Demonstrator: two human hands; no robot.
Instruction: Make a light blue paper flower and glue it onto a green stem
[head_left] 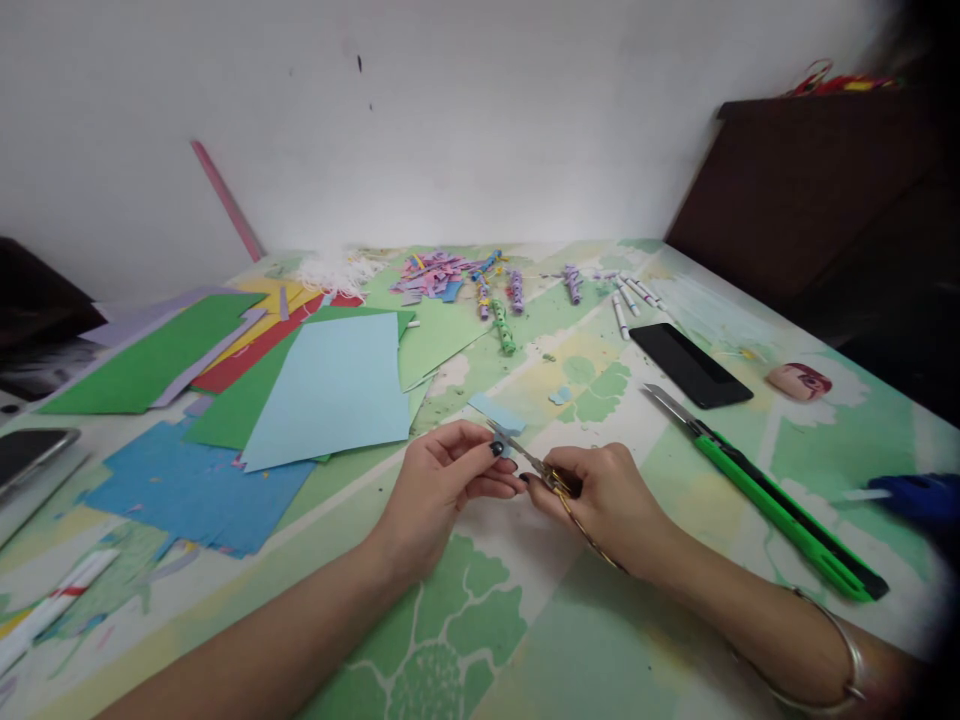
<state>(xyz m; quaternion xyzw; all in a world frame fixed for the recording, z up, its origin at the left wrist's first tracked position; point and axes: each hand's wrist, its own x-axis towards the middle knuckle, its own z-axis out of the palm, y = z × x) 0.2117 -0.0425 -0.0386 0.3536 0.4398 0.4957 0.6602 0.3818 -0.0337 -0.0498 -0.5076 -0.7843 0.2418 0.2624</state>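
My right hand [604, 495] is closed around the gold handles of small scissors [525, 458], whose blades point up and left. My left hand [442, 480] pinches a small light-blue paper piece [496, 414] at the blades, thumb and fingers pressed together. Both hands rest low over the green floral tablecloth [465, 620] near the table's front middle.
Coloured paper sheets lie to the left: light blue [334, 390], green [150, 355], dark blue [191, 490]. A green utility knife [772, 500] and a black phone [690, 365] lie to the right. Paper scraps [439, 272], rolled paper beads and white markers [630, 298] sit at the back.
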